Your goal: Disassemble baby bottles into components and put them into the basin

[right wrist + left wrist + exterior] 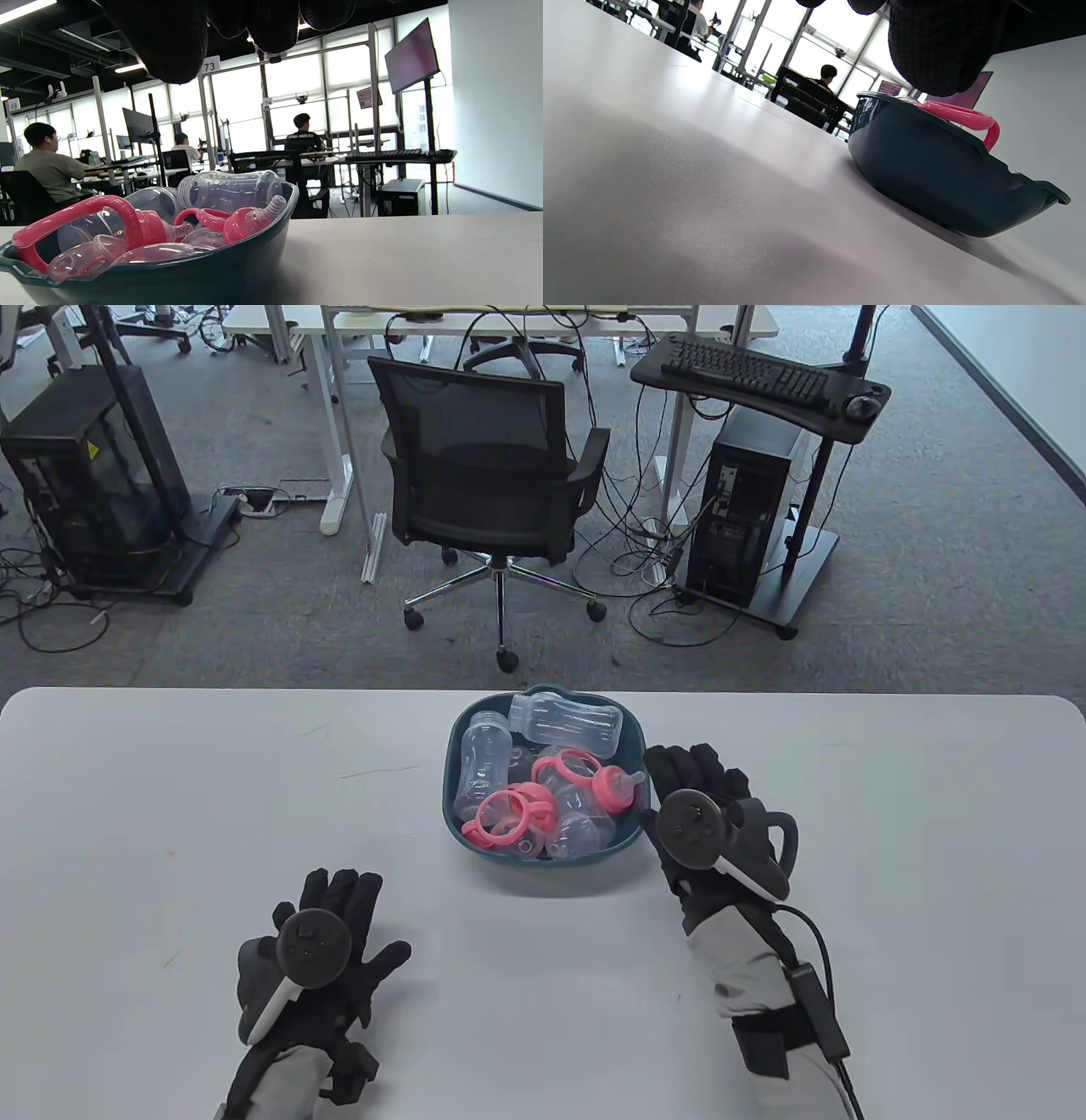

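A dark teal basin [452,824] stands at the table's middle, holding clear bottle bodies [567,723], pink handle rings [507,813] and a pink collar with a nipple [617,789]. The basin's wall [925,178] fills the left wrist view, a pink ring [961,116] poking over its rim. From the right wrist the basin [237,258] shows clear bottles [229,188] and pink parts [140,226]. My left hand [335,899] lies flat on the table, fingers spread, well left of the basin, holding nothing. My right hand [687,772] rests just right of the basin, fingers straight, empty.
The white table [170,814] stretches bare to either side of the basin. Beyond its far edge stand a black office chair [488,475], a computer tower on a stand [751,526] and cables on the carpet. People sit at desks in the background.
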`<move>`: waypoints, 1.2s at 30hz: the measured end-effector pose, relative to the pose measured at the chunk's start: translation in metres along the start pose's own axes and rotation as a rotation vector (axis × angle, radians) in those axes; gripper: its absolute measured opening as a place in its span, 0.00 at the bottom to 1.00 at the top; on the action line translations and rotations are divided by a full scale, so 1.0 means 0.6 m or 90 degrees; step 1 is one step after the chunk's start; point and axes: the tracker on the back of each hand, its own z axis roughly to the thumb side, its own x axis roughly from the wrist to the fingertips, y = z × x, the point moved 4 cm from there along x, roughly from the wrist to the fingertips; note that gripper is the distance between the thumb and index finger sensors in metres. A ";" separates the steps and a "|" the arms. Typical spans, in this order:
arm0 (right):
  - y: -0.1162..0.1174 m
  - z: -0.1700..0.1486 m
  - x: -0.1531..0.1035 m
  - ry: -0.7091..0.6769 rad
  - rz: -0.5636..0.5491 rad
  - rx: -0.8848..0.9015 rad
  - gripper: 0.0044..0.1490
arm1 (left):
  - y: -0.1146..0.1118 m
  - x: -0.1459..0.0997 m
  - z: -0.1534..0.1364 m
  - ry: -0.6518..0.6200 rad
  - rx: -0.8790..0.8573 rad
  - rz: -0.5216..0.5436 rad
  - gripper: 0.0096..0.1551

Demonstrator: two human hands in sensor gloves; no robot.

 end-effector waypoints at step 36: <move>0.118 -0.136 -0.178 0.116 0.012 0.086 0.43 | -0.017 0.013 -0.028 0.047 0.021 -0.013 0.50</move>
